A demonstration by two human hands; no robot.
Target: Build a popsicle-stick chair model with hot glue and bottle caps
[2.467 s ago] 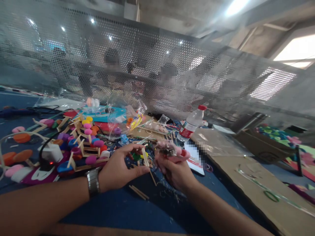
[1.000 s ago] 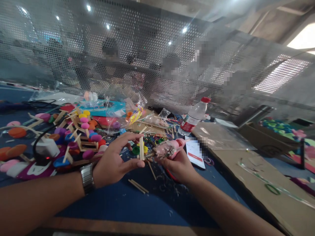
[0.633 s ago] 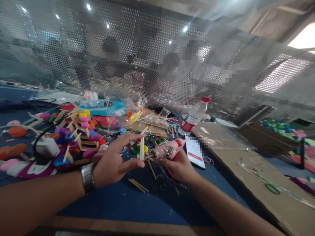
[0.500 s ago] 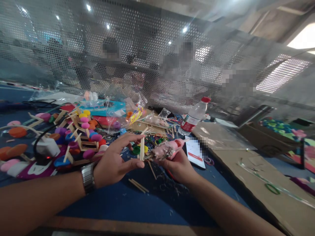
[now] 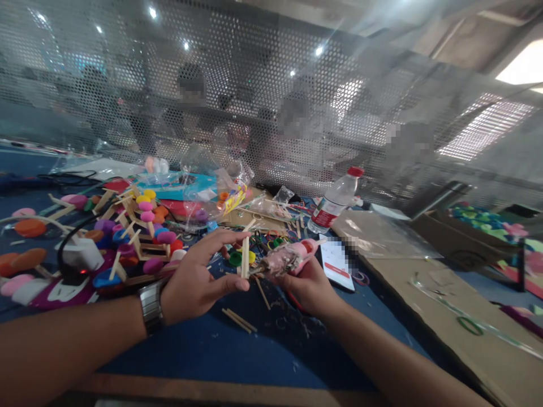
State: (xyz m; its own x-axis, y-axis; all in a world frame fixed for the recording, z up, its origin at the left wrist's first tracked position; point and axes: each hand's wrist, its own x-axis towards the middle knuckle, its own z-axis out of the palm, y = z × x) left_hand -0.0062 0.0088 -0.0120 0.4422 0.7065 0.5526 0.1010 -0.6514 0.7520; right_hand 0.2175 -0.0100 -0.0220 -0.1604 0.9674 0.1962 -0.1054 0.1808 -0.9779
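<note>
Between the thumb and fingers of my left hand point(image 5: 197, 274) is a small piece built of wooden sticks point(image 5: 245, 257), held upright. My right hand point(image 5: 307, 285) is wrapped round a pink hot glue gun point(image 5: 291, 257) with crusted residue on its front. The gun points left, and its nozzle meets or nearly meets the lower part of the stick piece; I cannot tell if they touch. A glue stick end shows at the gun's back. Green and yellow round pieces point(image 5: 235, 259) lie behind my left fingers. Loose wooden sticks point(image 5: 238, 320) rest on the blue table below.
Stick models with coloured discs point(image 5: 142, 249) crowd the left, beside a white plug adapter point(image 5: 80, 254) with a cable. A water bottle point(image 5: 333, 203) and a phone point(image 5: 335, 263) stand and lie right of centre. Cardboard point(image 5: 432, 294) and a box point(image 5: 453, 237) occupy the right.
Both hands hold almost the same pose, with the glue gun still at the lower part of the stick piece. Only blurred people beyond the perforated screen have shifted slightly.
</note>
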